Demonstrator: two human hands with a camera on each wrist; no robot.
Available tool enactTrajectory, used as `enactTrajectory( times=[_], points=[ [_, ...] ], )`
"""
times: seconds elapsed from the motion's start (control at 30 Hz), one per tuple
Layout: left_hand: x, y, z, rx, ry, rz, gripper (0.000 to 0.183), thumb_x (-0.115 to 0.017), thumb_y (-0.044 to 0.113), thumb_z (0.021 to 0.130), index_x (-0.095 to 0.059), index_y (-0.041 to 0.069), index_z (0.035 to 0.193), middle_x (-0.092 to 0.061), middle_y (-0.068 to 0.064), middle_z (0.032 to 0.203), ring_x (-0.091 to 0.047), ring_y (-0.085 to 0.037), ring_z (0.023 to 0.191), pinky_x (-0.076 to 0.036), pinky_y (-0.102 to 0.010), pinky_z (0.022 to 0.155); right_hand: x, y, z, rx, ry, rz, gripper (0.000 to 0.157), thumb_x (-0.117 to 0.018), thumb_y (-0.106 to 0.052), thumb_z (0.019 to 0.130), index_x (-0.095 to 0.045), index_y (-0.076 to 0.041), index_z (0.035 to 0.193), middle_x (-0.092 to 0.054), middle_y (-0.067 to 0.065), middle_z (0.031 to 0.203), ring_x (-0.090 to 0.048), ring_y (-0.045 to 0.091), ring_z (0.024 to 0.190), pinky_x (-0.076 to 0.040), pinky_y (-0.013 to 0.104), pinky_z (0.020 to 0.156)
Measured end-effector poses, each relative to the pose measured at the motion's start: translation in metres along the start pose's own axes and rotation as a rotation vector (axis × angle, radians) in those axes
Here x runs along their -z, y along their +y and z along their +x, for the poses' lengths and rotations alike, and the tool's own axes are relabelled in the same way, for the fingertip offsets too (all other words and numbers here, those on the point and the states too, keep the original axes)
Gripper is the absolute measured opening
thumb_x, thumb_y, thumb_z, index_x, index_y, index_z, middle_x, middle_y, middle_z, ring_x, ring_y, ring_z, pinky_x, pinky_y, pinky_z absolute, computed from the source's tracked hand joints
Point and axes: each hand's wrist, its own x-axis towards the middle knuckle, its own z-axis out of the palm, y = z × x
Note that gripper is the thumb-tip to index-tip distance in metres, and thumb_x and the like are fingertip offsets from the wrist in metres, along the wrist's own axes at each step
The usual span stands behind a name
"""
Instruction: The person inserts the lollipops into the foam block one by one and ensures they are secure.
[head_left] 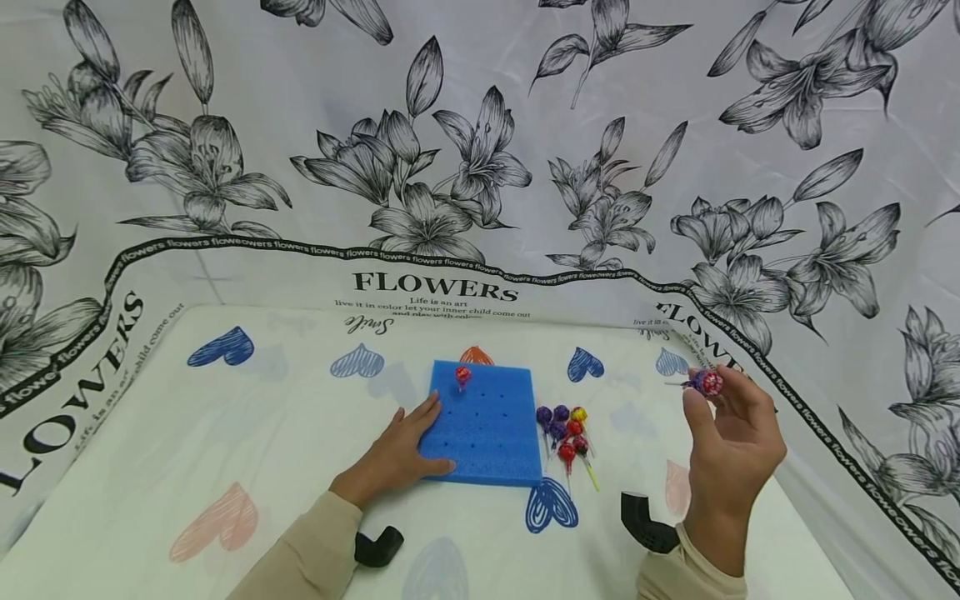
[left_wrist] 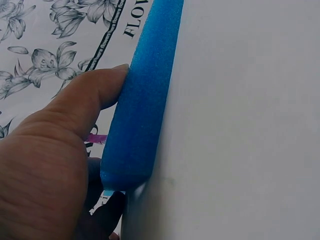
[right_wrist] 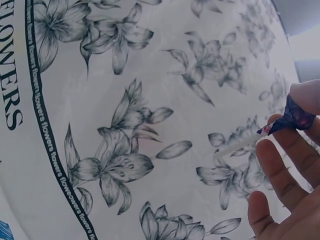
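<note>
My left hand (head_left: 401, 446) rests at the near left corner of a blue foam block (head_left: 487, 425) dotted with small holes. Its thumb lies by the near edge, the other fingers along the left side; the left wrist view shows the thumb tip touching the block (left_wrist: 142, 110). A red lollipop (head_left: 462, 375) stands upright in the block near its far left corner. Raised at the right, my right hand (head_left: 731, 450) pinches a purple and red wrapped lollipop (head_left: 707, 383) between thumb and fingers. In the right wrist view its white stick (right_wrist: 237, 148) points away from the hand.
Several wrapped lollipops, including a purple one (head_left: 544, 414) and a yellow one (head_left: 579, 413), lie in a cluster right of the block. A white heart-patterned cloth (head_left: 300, 450) covers the table. Flower-printed fabric (head_left: 585, 75) hangs behind it. Black curved pieces (head_left: 378, 547) show near both wrists.
</note>
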Motion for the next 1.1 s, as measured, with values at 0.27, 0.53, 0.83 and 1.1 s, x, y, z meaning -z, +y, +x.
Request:
enactTrajectory(
  times=[0.27,0.53,0.83,1.1],
  points=[
    [0.002,0.000,0.001,-0.009,0.003,0.009,0.098,-0.077,0.050,0.077,-0.028,0.008,0.152,-0.015,-0.001,0.160,-0.008,-0.037,0.144,-0.011,-0.053,0.113,-0.023,-0.015,0.001,0.059,0.059,0.179,0.037,-0.059,0.031,0.069,-0.051,0.028,0.105,-0.063,0.033,0.097,-0.062,0.037,0.092,-0.050,0.033,0.086],
    [0.002,0.001,0.002,-0.025,0.000,0.014,0.098,-0.077,0.049,0.078,-0.028,0.007,0.152,-0.015,-0.001,0.160,-0.011,-0.034,0.144,-0.009,-0.050,0.114,-0.044,-0.019,-0.002,0.099,-0.006,0.248,0.036,-0.065,0.026,0.072,-0.051,0.026,0.105,-0.062,0.034,0.096,-0.062,0.037,0.091,-0.051,0.034,0.082],
    [0.002,0.002,0.002,-0.009,-0.003,0.013,0.098,-0.077,0.049,0.077,-0.028,0.008,0.152,-0.014,0.000,0.160,-0.008,-0.036,0.144,-0.011,-0.052,0.113,-0.064,-0.012,-0.004,0.093,-0.101,0.216,0.035,-0.066,0.019,0.078,-0.053,0.023,0.110,-0.062,0.032,0.099,-0.061,0.036,0.094,-0.050,0.034,0.087],
    [0.001,0.004,0.000,0.005,-0.009,0.007,0.097,-0.077,0.048,0.078,-0.029,0.008,0.152,-0.015,0.000,0.160,-0.008,-0.037,0.144,-0.012,-0.053,0.113,-0.085,-0.006,-0.008,0.112,-0.159,0.249,0.035,-0.069,0.013,0.081,-0.054,0.022,0.111,-0.063,0.029,0.099,-0.061,0.034,0.095,-0.050,0.034,0.088]
  ],
)
